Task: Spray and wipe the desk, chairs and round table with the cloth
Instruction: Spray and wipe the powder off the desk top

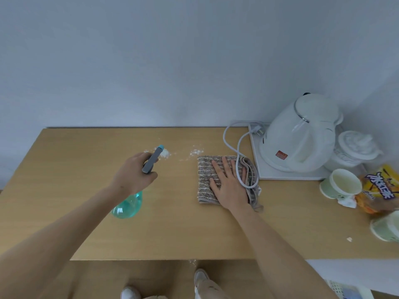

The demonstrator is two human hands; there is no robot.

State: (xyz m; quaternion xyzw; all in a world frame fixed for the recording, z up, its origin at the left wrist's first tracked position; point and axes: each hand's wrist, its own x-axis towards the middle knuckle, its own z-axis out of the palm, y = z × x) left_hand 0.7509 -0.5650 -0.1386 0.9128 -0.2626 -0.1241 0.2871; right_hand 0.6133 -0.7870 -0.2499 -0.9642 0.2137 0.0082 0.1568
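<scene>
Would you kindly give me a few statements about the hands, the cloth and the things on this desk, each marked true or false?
1. The left hand grips the spray bottle. True.
2. The right hand lies flat on the cloth. True.
3. The cloth hangs over the kettle. False: it lies on the desk, left of the kettle's tray.
4. White specks lie on the desk beyond the cloth. True.
5. The kettle's cord is plugged into the wall. False: its plug lies loose on the tray.
</scene>
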